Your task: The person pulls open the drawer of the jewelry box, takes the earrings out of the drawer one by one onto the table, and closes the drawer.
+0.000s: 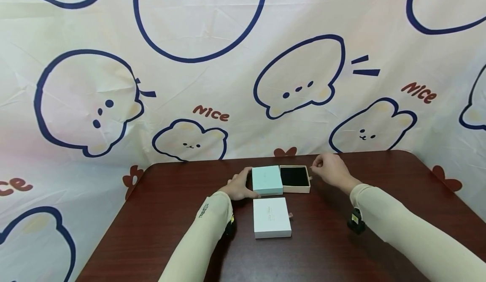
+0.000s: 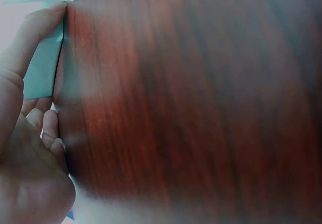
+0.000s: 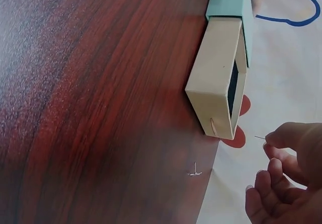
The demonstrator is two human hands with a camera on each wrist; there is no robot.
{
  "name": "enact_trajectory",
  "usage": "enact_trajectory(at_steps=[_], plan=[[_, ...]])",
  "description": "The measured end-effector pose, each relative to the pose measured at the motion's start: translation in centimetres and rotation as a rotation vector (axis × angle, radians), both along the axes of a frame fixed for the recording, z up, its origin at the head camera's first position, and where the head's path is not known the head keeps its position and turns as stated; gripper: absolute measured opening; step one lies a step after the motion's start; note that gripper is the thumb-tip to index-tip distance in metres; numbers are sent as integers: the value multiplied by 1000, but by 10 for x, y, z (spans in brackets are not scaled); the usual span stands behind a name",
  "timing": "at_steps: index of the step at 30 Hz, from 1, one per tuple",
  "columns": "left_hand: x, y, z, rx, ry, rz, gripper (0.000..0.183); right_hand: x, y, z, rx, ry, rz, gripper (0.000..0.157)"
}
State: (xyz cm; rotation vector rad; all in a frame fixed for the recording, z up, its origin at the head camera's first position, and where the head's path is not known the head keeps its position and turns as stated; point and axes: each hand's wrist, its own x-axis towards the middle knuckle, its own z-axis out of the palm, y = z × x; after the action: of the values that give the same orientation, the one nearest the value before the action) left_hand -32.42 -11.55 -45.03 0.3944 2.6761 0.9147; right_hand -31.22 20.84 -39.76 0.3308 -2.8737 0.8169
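Observation:
A teal jewelry box [image 1: 267, 180] lies on the table with its cream drawer [image 1: 296, 189] pulled out to the right. Dark padding lines the drawer, and a small ribbon tab [image 3: 213, 127] shows on its end. My left hand [image 1: 238, 186] grips the box's left side, thumb at the near corner and fingers toward the back. Right of the drawer, my right hand [image 1: 330, 169] pinches a stud earring between thumb and forefinger; only its thin post [image 3: 259, 137] shows. A second stud earring [image 3: 194, 172] lies on the table near the drawer's end, post upward.
In front of the teal box lies a white box [image 1: 271, 216] with a ribbon tab on its right side. Both stand on a dark red-brown wooden table [image 1: 322, 248]. A white cloth [image 1: 243, 83] printed with cartoon outlines hangs behind the table's far edge.

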Motion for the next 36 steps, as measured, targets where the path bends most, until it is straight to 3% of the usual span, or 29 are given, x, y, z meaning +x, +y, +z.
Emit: enact_trajectory(at_steps=[36], plan=[[0, 1, 0, 3, -6, 8, 102, -2, 16, -9, -69, -63, -48, 18]])
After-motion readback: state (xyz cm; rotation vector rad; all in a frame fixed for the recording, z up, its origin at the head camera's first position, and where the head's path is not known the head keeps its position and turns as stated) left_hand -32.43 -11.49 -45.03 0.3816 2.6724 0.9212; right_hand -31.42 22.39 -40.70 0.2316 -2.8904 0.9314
